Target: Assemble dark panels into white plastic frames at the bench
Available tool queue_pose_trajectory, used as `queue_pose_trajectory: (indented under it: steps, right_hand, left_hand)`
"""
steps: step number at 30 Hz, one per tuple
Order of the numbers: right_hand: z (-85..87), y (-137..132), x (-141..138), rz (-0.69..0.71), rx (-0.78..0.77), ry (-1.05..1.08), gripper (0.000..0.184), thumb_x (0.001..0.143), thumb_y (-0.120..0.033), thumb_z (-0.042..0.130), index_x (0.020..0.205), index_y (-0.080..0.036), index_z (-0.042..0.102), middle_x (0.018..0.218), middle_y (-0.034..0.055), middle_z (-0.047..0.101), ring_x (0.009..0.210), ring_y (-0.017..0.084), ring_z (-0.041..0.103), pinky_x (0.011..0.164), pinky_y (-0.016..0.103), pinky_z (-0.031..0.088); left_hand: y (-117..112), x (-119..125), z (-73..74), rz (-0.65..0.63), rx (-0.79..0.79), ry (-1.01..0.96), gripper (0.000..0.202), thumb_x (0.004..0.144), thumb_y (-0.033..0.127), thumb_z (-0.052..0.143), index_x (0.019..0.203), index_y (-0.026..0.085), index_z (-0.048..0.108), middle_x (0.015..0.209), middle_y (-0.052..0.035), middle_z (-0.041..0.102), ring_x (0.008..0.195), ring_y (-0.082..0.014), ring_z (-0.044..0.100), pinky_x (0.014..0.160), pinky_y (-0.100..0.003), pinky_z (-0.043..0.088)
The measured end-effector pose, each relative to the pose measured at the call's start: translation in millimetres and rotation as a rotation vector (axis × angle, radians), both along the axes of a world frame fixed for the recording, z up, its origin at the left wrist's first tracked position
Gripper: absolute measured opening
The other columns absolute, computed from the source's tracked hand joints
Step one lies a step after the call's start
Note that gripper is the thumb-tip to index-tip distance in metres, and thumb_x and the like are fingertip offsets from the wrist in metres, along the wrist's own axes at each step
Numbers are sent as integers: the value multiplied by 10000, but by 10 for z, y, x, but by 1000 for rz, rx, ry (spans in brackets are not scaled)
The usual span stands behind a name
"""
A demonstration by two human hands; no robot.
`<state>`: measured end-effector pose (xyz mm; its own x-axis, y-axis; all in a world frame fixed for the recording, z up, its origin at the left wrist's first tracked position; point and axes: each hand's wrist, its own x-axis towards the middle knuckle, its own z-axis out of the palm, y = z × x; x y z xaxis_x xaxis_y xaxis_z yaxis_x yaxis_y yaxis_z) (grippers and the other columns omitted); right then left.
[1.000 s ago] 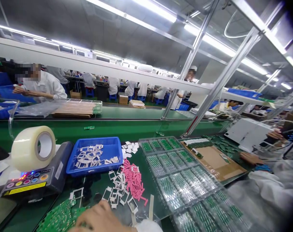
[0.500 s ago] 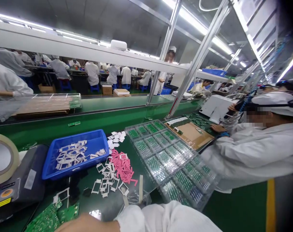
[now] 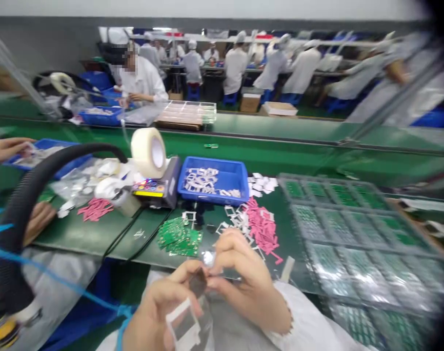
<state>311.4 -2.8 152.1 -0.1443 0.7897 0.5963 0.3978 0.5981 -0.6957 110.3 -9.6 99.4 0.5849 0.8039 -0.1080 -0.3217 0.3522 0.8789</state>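
Note:
In the lower middle, my left hand (image 3: 154, 304) is closed around a small white rectangular frame (image 3: 178, 314), with clear film hanging by it. A dark, flat piece (image 3: 198, 282) shows between the fingertips of both hands. My right hand (image 3: 240, 273) meets the left there in a pinch; what its fingertips grip is blurred. Green circuit boards (image 3: 180, 237) lie in a pile just beyond my hands. White frames (image 3: 240, 217) and pink strips (image 3: 260, 224) are heaped behind my right hand.
A blue tray (image 3: 214, 196) of white frames stands beside a machine (image 3: 169, 187) carrying a tape roll (image 3: 149, 152). Clear trays (image 3: 339, 214) of boards fill the right. On the left are a black hose (image 3: 24, 204), a blue cord (image 3: 61, 278) and a co-worker's hands (image 3: 39, 219).
My view has swung left, away from the co-worker on the right. Only one of my hands showed at the bottom edge before; now both are together in front of me, with the white frame in the left.

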Motion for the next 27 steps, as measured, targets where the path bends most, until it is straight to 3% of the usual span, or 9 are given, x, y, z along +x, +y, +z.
queue_pose_trajectory:
  steps: [3, 6, 15, 27]
  right_hand:
    - [22, -18, 7, -40, 46, -150, 71, 884, -213, 521, 819, -202, 546, 763, 8, 514, 771, 149, 488, 797, 392, 419]
    - [6, -34, -11, -68, 41, -217, 68, 868, -164, 522, 821, -211, 537, 764, 12, 517, 788, 165, 492, 812, 418, 399]
    - [-40, -14, -24, -88, -2, -206, 77, 858, -147, 527, 821, -213, 518, 743, -1, 514, 763, 164, 493, 826, 444, 368]
    - [-137, -4, -37, -100, -60, -195, 106, 862, -147, 514, 779, -212, 526, 725, -10, 539, 745, 161, 508, 762, 382, 375]
  left_hand:
    - [133, 141, 263, -127, 80, -111, 404, 588, 565, 715, 794, 219, 747, 1132, -104, 532, 1125, -324, 494, 968, -460, 361]
    - [166, 218, 366, -139, 111, -103, 394, 600, 549, 714, 826, 227, 756, 1056, -103, 522, 1016, -275, 521, 919, -433, 385]
    - [166, 214, 256, -162, 101, -225, 348, 638, 458, 731, 912, 245, 748, 1065, -92, 460, 1082, -289, 469, 974, -459, 316]
    - [149, 180, 178, -143, 137, -139, 363, 654, 482, 708, 926, 243, 739, 1095, -87, 459, 1034, -254, 470, 923, -400, 350]
